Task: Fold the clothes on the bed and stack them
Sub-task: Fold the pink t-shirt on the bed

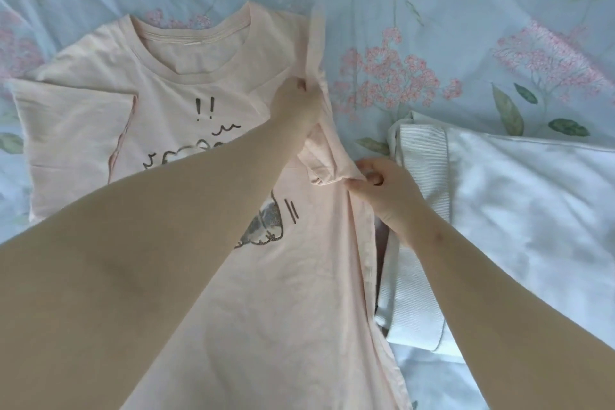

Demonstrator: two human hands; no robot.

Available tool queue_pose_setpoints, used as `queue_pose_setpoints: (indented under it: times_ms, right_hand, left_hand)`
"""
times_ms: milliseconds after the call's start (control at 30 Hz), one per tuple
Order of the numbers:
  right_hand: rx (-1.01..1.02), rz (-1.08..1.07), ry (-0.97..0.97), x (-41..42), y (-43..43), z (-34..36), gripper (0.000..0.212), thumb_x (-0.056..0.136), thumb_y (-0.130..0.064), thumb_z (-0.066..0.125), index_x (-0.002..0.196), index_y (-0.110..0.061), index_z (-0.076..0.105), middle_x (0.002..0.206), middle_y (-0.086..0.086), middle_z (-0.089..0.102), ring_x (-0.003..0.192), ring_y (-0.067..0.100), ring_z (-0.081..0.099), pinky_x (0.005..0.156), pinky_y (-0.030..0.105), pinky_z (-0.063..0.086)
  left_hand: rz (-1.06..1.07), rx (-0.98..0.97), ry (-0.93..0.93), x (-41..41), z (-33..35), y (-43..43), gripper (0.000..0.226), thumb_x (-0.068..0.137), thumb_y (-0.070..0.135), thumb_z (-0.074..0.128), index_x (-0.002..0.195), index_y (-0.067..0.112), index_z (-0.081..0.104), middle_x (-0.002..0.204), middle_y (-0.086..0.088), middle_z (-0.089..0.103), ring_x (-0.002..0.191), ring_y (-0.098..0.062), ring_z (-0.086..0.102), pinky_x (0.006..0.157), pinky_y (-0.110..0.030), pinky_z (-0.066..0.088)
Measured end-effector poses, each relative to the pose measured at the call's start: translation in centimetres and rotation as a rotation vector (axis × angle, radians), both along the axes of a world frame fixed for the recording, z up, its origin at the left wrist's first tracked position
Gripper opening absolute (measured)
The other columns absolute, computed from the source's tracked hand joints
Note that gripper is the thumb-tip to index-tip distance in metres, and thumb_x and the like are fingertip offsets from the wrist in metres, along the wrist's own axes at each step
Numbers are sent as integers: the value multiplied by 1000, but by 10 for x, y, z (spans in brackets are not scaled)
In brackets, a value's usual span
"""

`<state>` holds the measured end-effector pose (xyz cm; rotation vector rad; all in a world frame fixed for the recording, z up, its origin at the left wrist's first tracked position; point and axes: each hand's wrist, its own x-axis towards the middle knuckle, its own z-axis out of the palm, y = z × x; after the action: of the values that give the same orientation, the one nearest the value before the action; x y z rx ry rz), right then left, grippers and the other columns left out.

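Pale-pink cotton, lying front-up on the floral sheet [432,10], just beside the white garment [515,210]: folding the T-shirt [186,83] inward along its side nearest that garment. Pinching the sleeve hem [327,176] between thumb and curled fingers of the right hand [382,190]. Pinching up the shoulder ridge with the left hand [299,103], most fingers hidden behind cloth. Probably worth keeping both grips in line, running one straight crease from shoulder to bottom edge, laying the sleeve flat over the print [266,226], and smoothing before releasing.

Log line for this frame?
phase: sleeve fold | left hand: grips shirt shoulder | right hand: pinches sleeve | white garment: beside shirt
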<state>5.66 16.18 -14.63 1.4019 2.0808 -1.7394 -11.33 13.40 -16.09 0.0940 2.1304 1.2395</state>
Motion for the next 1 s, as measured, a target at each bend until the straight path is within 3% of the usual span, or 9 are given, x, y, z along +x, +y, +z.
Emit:
queue_pose_setpoints:
  times_ms: [100,200,367,533,600,667,733,867,1000]
  right_hand:
    - [48,-48,103,-13,-31,15,20,90,-18,60,91,-38,59,55,-12,43,44,1,38,45,13,31]
    - [-5,73,173,-41,-80,32,30,91,-10,53,92,-39,61,49,-17,49,44,0,41,46,9,29]
    - [-119,262,239,-95,-174,42,29,91,-15,52,109,-32,67,69,-9,57,62,1,49,63,12,38]
    - [-136,409,216,-138,-247,40,36,93,-11,48,121,-28,61,76,-14,51,67,-2,48,65,1,35]
    - [-130,421,165,-143,-270,32,37,90,-9,50,120,-29,60,89,-10,57,76,0,52,67,2,35]
    - [-100,448,38,-140,-287,20,38,87,-12,54,121,-28,56,104,-3,60,92,12,56,77,13,42]
    - [-65,486,-87,-134,-296,14,36,85,-15,55,119,-25,54,105,2,60,97,21,57,85,33,47]
    - [37,472,-106,-128,-304,13,42,87,-13,50,125,-31,51,91,-8,60,88,17,56,77,31,45]
    - [13,390,-20,-130,-310,18,40,85,-16,55,117,-40,55,73,-15,52,69,6,49,72,27,46]
  left_hand:
    - [252,183,-321,-15,19,-31,19,92,10,46,74,13,47,59,-2,42,39,-14,46,43,-18,42]
    - [370,282,-420,-41,32,-79,13,97,17,47,86,15,53,68,0,53,54,-11,55,53,-20,48]
    - [394,349,-190,-100,46,-174,25,93,0,37,96,11,59,95,-12,62,85,-24,60,83,-43,53]
    - [411,248,18,-144,49,-260,37,86,-9,32,87,25,47,77,8,59,58,-7,52,47,-22,38]
    - [315,142,41,-154,40,-289,44,85,-9,29,104,27,44,93,7,62,60,-3,52,42,-17,34]
    - [211,109,-66,-162,25,-309,59,91,-2,37,136,35,28,125,3,56,89,-9,58,58,-18,46]
    - [113,85,-103,-168,18,-313,70,94,9,48,147,38,13,137,4,48,111,-16,55,78,-27,50]
    - [-9,37,187,-177,28,-296,46,88,2,55,128,25,56,120,7,53,112,-11,53,79,-11,45]
    - [128,66,287,-188,29,-304,45,88,1,45,125,23,59,114,13,55,104,-4,54,82,-9,44]
